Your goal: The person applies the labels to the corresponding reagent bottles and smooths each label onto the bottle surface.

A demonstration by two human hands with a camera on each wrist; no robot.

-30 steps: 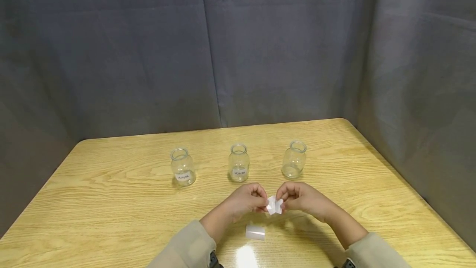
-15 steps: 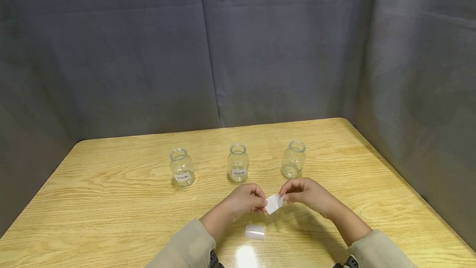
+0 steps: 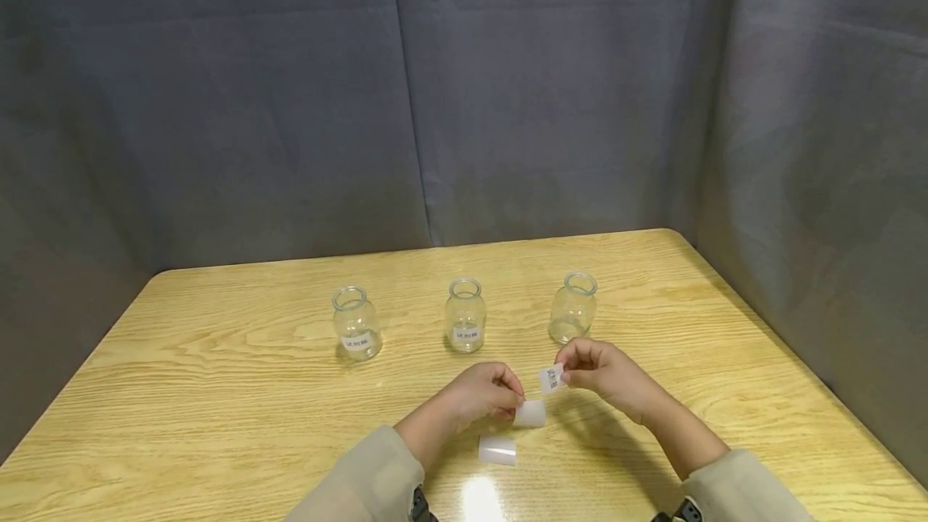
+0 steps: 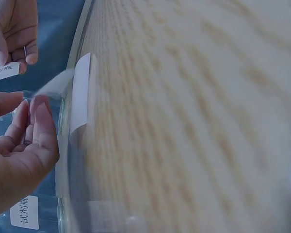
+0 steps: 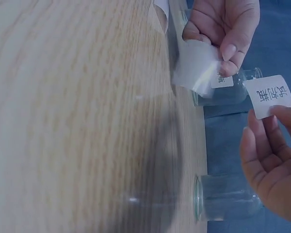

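My left hand [image 3: 482, 391] pinches a blank white backing paper [image 3: 530, 414] by its left edge. Up and to the right, my right hand [image 3: 605, 373] holds a small white label [image 3: 552, 379] between thumb and fingertips; dark printed characters show on it in the right wrist view. Label and backing paper are apart. Behind the right hand stands a glass jar [image 3: 573, 312] with no label showing. The middle jar [image 3: 466, 311] and the left jar [image 3: 355, 321] each bear a white printed label low on the front.
Another curled piece of white paper [image 3: 497, 450] lies on the wooden table [image 3: 239, 393] in front of the left hand. Grey cloth [image 3: 290, 103] hangs behind the table and along both sides.
The label has come off its backing paper; the two were joined in the hands before. The right hand has moved slightly right with the label, and the backing paper hangs lower in the left hand.
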